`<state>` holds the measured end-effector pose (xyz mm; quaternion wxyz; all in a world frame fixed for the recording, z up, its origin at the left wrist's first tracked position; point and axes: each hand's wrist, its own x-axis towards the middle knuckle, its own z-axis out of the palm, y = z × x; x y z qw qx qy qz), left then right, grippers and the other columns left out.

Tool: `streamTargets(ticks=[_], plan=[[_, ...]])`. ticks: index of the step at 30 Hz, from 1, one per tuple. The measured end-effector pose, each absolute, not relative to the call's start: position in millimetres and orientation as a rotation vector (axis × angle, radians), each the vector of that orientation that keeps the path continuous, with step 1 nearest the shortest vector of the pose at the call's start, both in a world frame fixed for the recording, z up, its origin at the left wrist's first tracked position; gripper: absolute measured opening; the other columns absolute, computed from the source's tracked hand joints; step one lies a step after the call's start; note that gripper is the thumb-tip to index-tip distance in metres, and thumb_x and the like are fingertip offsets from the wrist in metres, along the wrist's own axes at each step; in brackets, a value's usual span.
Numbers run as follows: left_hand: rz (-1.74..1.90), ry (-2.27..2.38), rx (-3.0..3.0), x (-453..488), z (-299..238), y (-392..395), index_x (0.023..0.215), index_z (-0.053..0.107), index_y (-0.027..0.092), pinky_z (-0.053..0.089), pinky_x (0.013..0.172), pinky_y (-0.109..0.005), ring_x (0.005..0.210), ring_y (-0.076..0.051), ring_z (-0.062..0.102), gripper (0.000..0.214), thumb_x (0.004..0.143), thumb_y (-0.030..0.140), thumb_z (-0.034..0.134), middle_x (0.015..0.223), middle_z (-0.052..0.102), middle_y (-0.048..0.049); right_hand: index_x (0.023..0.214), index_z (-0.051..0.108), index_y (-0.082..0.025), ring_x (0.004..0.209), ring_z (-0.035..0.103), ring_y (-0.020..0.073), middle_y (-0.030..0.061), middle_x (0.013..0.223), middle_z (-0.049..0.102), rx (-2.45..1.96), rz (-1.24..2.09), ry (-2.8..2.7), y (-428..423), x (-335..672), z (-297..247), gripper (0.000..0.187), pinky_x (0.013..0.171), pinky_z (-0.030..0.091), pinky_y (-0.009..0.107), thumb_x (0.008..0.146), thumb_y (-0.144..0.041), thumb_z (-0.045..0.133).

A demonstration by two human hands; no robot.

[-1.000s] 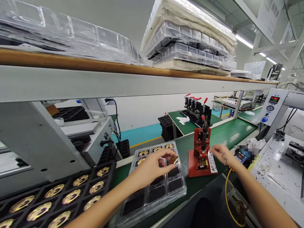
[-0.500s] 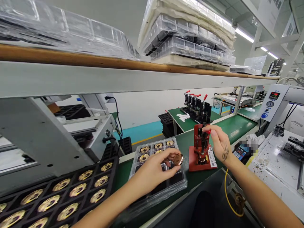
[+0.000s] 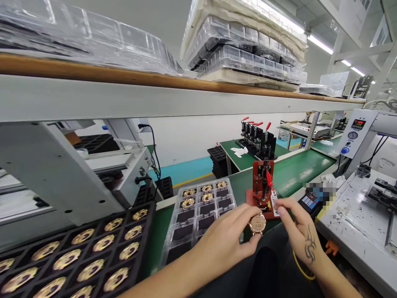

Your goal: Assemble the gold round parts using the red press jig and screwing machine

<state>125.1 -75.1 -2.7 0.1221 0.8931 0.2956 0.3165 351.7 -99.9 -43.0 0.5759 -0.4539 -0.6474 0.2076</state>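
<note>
Between the thumb and fingers of my left hand [image 3: 228, 234] is a rose-gold round watch case [image 3: 257, 224], its marked back turned toward me. My right hand [image 3: 299, 231] hovers just to the right of it, fingers apart and holding nothing. Behind both hands stands a red toggle press [image 3: 258, 182] with a red-tipped lever, partly covered by the left hand and the case. Left of the press lies a clear compartment tray [image 3: 185, 216] with several gold ring-shaped parts in its far cells; my left forearm hides its near side.
A black tray [image 3: 148, 236] of gold parts fills the lower left. Overhead runs a shelf [image 3: 173, 97] stacked with clear trays. To the right are a keypad device [image 3: 310, 200] and a white machine [image 3: 350, 223]. More toggle presses [image 3: 256, 138] stand on a far table.
My right hand has let go of the press lever and come down toward me. My left hand has carried the watch case right and nearer, in front of the press.
</note>
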Motion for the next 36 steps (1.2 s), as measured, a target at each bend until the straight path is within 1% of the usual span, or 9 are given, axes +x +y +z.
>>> streamTargets(ticks=[3, 8, 10, 13, 15, 16, 19, 23, 36], plan=[[0.894, 0.8, 2.695, 137.0, -4.9, -82.4, 0.121, 0.061, 0.023, 0.057, 0.077, -0.034, 0.088, -0.023, 0.07, 0.032, 0.09, 0.015, 0.061, 0.101, 0.071, -0.0055, 0.116, 0.079, -0.026, 0.086, 0.073, 0.0233, 0.0054, 0.092, 0.079, -1.1, 0.838, -1.461, -123.5, 349.8, -49.4, 0.032, 0.082, 0.06, 0.035, 0.105, -0.05, 0.061], [0.825, 0.746, 2.622, 153.2, -5.2, -88.6, 0.117, 0.063, 0.024, 0.055, 0.077, -0.034, 0.087, -0.023, 0.069, 0.027, 0.092, 0.014, 0.059, 0.1, 0.07, -0.0058, 0.103, 0.079, -0.022, 0.07, 0.063, 0.018, 0.0031, 0.08, 0.071, -1.048, 1.066, -1.342, -134.8, 353.9, -49.9, 0.035, 0.064, 0.053, 0.029, 0.098, -0.056, 0.07], [0.785, 0.735, 2.479, 157.0, -3.1, -88.8, 0.116, 0.064, 0.025, 0.054, 0.077, -0.033, 0.087, -0.021, 0.067, 0.028, 0.09, 0.015, 0.064, 0.101, 0.07, -0.0041, 0.097, 0.077, -0.021, 0.067, 0.06, 0.016, 0.0029, 0.079, 0.07, -1.011, 1.133, -1.296, -135.7, 357.1, -48.3, 0.036, 0.061, 0.051, 0.027, 0.097, -0.056, 0.072], [0.674, 0.721, 2.119, 159.4, 0.8, -86.8, 0.127, 0.061, 0.027, 0.055, 0.076, -0.031, 0.084, -0.02, 0.065, 0.052, 0.079, 0.022, 0.083, 0.102, 0.069, -0.0012, 0.093, 0.075, -0.019, 0.064, 0.059, 0.0139, 0.003, 0.08, 0.069, -0.962, 1.209, -1.229, -136.9, 360.8, -47.5, 0.037, 0.058, 0.05, 0.026, 0.096, -0.056, 0.074], [0.616, 0.69, 1.857, 159.8, 1.8, -84.9, 0.131, 0.058, 0.026, 0.056, 0.078, -0.031, 0.084, -0.019, 0.066, 0.061, 0.078, 0.03, 0.087, 0.1, 0.069, -0.0002, 0.092, 0.074, -0.019, 0.062, 0.058, 0.013, 0.0022, 0.077, 0.068, -0.944, 1.218, -1.201, -137.8, 362.5, -48.5, 0.037, 0.057, 0.049, 0.025, 0.097, -0.055, 0.074], [0.603, 0.673, 1.741, 160.0, 1.5, -84.1, 0.129, 0.059, 0.024, 0.056, 0.079, -0.032, 0.083, -0.018, 0.066, 0.056, 0.081, 0.035, 0.085, 0.097, 0.068, 0.0002, 0.092, 0.073, -0.018, 0.061, 0.057, 0.0126, 0.0016, 0.075, 0.067, -0.94, 1.213, -1.193, -138.3, 363.2, -49.3, 0.036, 0.057, 0.049, 0.025, 0.097, -0.054, 0.073], [0.589, 0.641, 1.512, 161.1, -1.0, -82.8, 0.112, 0.063, 0.019, 0.057, 0.078, -0.032, 0.077, -0.016, 0.067, 0.035, 0.091, 0.044, 0.077, 0.088, 0.067, 0.0003, 0.093, 0.073, -0.018, 0.059, 0.058, 0.0127, 0.0014, 0.074, 0.067, -0.947, 1.201, -1.188, -140.2, 365.2, -51.1, 0.036, 0.057, 0.05, 0.026, 0.097, -0.054, 0.073], [0.582, 0.627, 1.432, 163.8, -1.4, -84.5, 0.1, 0.065, 0.017, 0.057, 0.075, -0.03, 0.074, -0.015, 0.067, 0.038, 0.089, 0.05, 0.081, 0.084, 0.067, 0.0001, 0.095, 0.074, -0.018, 0.06, 0.06, 0.013, 0.0019, 0.076, 0.068, -0.959, 1.197, -1.189, -143.5, 367.0, -51.1, 0.035, 0.058, 0.051, 0.026, 0.098, -0.053, 0.072], [0.583, 0.625, 1.41, 165.8, 5.3, -88.6, 0.096, 0.068, 0.018, 0.058, 0.075, -0.032, 0.073, -0.015, 0.066, 0.041, 0.085, 0.054, 0.084, 0.085, 0.069, -0.0011, 0.093, 0.075, -0.019, 0.062, 0.06, 0.0137, 0.0024, 0.075, 0.069, -0.915, 1.228, -1.164, -149.6, 366.9, -44.7, 0.034, 0.057, 0.054, 0.026, 0.096, -0.053, 0.075]])
